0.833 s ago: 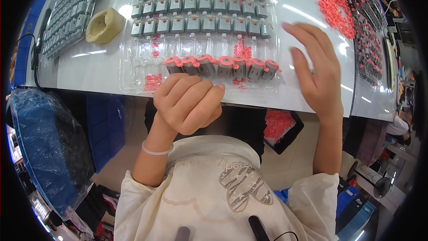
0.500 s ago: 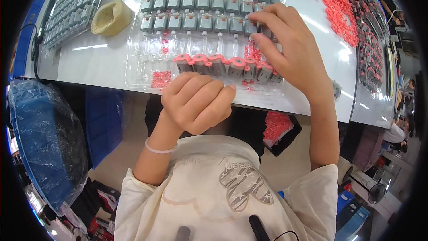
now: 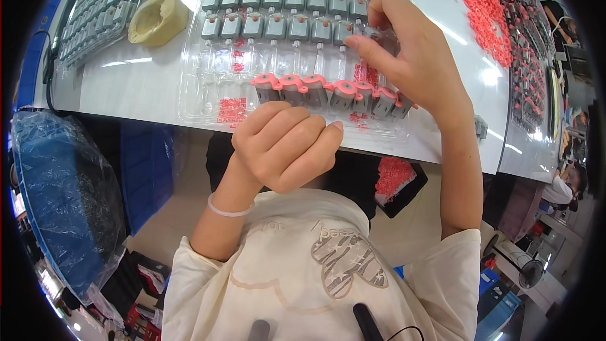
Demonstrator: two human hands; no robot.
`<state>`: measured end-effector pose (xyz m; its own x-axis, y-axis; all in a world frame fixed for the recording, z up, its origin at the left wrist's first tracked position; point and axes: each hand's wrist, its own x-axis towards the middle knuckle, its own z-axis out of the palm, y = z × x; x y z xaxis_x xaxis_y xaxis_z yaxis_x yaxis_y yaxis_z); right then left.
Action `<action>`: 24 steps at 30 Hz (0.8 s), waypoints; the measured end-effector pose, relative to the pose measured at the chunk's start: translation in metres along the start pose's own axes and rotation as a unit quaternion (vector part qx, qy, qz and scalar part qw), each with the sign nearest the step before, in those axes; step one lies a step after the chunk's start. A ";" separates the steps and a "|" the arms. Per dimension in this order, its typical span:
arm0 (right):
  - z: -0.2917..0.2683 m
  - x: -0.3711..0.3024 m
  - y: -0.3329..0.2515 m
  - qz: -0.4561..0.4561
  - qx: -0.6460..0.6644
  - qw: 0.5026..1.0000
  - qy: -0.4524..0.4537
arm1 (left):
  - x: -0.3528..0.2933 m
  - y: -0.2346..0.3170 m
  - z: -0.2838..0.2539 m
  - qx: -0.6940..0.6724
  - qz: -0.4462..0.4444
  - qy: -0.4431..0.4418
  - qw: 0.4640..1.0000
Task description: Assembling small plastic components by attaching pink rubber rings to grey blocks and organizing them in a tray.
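Note:
In front of me lies a clear plastic blister tray (image 3: 208, 98) with rows of small grey metal motors (image 3: 275, 26) in its far part. Along its near part stands a row of several motors topped with coral-pink plastic pieces (image 3: 343, 88). My left hand (image 3: 285, 146) is closed in a fist at the table's front edge, just nearer to me than the pink-topped row; whatever its fingers hold is hidden. Over the tray's right side, my right hand (image 3: 413, 57) is curved with thumb and forefinger apart, beside the right end of the grey motor rows. No object shows between those fingertips.
A yellowish hollow block (image 3: 159, 20) sits left of the tray, beside another loaded motor tray (image 3: 107, 12). Loose pink pieces (image 3: 473, 9) are heaped at the far right, with more pink-topped motors (image 3: 527, 57) beyond. A plastic-covered blue bin (image 3: 66, 196) stands lower left.
My right hand's thumb has moved slightly up and left, and its forefinger has shifted a little to the right. My left hand stays in a fist, almost in place.

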<state>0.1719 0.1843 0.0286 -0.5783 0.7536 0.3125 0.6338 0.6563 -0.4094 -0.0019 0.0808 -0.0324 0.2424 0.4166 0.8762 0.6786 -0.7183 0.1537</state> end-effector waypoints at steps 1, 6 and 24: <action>0.001 0.000 0.000 0.000 0.000 1.000 0.000 | 0.000 0.000 0.000 0.009 0.002 0.005 1.000; 0.007 0.000 0.002 -0.006 0.031 0.999 0.009 | 0.000 0.000 -0.001 0.005 -0.004 0.000 1.000; -0.076 -0.059 0.045 0.298 0.231 0.917 0.132 | -0.001 -0.002 -0.002 0.014 0.001 0.000 1.000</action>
<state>0.2731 0.1721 0.0567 -0.0173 0.9961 0.0870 0.4767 0.0847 -0.8750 -0.0051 0.0811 -0.0333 0.2436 0.4150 0.8766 0.6971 -0.7033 0.1393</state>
